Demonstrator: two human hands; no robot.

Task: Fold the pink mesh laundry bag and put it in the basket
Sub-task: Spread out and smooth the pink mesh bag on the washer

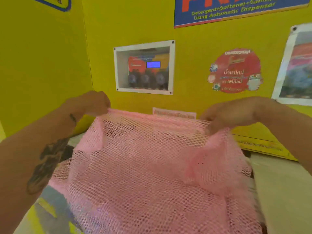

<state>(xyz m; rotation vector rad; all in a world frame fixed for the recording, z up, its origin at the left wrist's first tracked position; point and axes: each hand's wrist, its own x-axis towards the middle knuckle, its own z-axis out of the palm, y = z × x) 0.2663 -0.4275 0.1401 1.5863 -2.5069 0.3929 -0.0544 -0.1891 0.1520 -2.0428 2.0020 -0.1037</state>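
From the head camera, you are holding the pink mesh laundry bag [152, 166] up by its top edge, spread wide between your two hands. Your left hand [96, 103] pinches the upper left corner with its fingers curled tight around the mesh. Your right hand [233, 114] grips the upper right part of the edge, fingers bent down into the netting. The bag hangs from there toward you and fills the lower middle of the view, hiding most of what lies beneath it; dark and pale shapes show through the holes but you cannot tell what they are.

On the yellow wall [50, 65] ahead, a blue sign [236, 10] carries large red letters cut off at the top, and below them "Detergent+Softener+Sanitizer Using Automatic Dispenser". A white-framed window [144, 67] in the wall shows a small blue screen and dark round parts behind it. To its right is a round red sticker [235, 70] with Thai writing, too blurred to read. A poster [295, 65] sits at the right edge. A small label [173, 112] with unreadable writing peeks just above the bag's top edge. A pale worktop [283, 191] lies at lower right.
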